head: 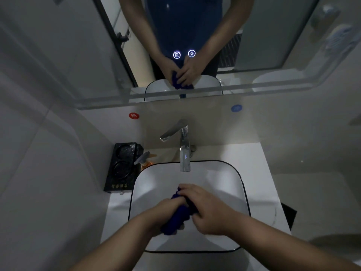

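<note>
A dark blue knobbly cloth (178,217) is bunched into a roll over the white square basin (220,182). My left hand (164,213) grips its near end, fingers curled round it. My right hand (203,206) grips the far end, wrapped over the top of the roll. Both hands sit close together above the middle of the basin, below the chrome tap (184,145). No water stream shows from the spout.
A black tray (121,167) with round recesses stands left of the basin, an orange pump bottle (145,159) beside it. A mirror (78,55) with two lit touch icons hangs above. Red and blue stickers mark the wall. White counter surrounds the basin.
</note>
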{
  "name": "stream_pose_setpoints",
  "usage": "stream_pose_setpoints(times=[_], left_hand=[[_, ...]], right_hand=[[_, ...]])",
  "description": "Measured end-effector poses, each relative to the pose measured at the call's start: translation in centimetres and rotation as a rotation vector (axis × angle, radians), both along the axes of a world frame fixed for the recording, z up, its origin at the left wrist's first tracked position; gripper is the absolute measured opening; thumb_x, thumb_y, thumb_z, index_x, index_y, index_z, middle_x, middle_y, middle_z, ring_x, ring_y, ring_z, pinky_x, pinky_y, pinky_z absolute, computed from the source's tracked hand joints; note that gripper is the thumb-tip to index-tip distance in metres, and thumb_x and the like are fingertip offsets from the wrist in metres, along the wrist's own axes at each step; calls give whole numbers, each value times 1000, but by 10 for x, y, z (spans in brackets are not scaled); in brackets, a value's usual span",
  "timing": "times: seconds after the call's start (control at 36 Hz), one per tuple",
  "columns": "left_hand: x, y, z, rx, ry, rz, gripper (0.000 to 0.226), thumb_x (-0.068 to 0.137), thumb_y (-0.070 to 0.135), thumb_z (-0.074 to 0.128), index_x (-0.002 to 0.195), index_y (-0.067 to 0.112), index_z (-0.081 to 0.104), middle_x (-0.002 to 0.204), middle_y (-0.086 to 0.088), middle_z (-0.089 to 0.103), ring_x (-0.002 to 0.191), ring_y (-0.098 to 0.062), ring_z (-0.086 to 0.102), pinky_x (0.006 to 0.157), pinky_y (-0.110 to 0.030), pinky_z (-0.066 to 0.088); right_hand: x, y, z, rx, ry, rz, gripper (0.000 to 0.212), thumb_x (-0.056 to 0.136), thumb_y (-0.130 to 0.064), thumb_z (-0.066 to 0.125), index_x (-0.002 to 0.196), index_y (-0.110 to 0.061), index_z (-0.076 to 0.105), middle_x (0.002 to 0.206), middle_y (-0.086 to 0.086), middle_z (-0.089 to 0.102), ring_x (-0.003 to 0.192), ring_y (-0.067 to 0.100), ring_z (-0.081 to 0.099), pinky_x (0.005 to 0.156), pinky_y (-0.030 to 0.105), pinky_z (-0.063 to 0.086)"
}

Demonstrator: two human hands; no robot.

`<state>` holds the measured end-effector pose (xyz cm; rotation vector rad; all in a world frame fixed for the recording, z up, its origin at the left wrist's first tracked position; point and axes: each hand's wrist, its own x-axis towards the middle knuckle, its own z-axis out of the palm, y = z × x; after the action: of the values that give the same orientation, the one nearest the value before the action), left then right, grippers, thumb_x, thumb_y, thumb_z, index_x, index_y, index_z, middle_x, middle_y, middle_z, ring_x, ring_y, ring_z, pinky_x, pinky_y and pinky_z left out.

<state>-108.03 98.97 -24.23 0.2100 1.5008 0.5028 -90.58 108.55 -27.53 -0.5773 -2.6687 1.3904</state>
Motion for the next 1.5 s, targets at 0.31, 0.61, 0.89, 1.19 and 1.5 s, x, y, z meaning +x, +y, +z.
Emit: stream_pose_setpoints(times=[0.31, 0.61, 0.89, 1.19, 1.5], left_hand=[[-10, 1, 10, -148, -562, -83, 61, 84, 37, 88, 130, 10, 58, 94, 1, 66, 66, -12, 57, 51, -22, 42], [-8, 30, 23, -40, -52, -555, 58, 87, 39, 87, 132, 14, 62, 104, -4, 74, 81, -17, 72, 69, -32, 59], [21, 21, -28, 64, 391, -486, 11, 83, 24, 79, 76, 20, 70, 61, 9, 71, 57, -4, 67, 64, -21, 56], [17, 22, -37, -117, 252, -742, 27, 82, 43, 86, 90, 21, 73, 76, 7, 75, 68, -10, 70, 77, -31, 59], [29, 23, -48, -244, 540, -984, 35, 102, 26, 63, 67, 19, 63, 69, 2, 62, 71, -21, 65, 69, -30, 52]], right_hand=[[3, 26, -3, 502, 65, 245, 72, 87, -27, 74, 153, -24, 46, 121, 5, 57, 104, 23, 59, 93, 35, 53], [-10, 37, 3, 473, -118, 355, 75, 83, -25, 81, 146, -25, 41, 125, 3, 61, 93, 25, 69, 77, 38, 60], [-35, 31, -7, 481, -528, 344, 55, 78, -28, 81, 125, -17, 54, 94, 5, 61, 82, 32, 68, 66, 38, 51], [-35, 23, -29, 162, -598, 395, 57, 75, -37, 88, 123, -26, 59, 79, -16, 49, 66, 4, 51, 56, 24, 39], [-55, 11, -29, 343, -734, 456, 59, 85, -21, 81, 135, -19, 50, 118, 7, 61, 95, 30, 65, 77, 42, 56]])
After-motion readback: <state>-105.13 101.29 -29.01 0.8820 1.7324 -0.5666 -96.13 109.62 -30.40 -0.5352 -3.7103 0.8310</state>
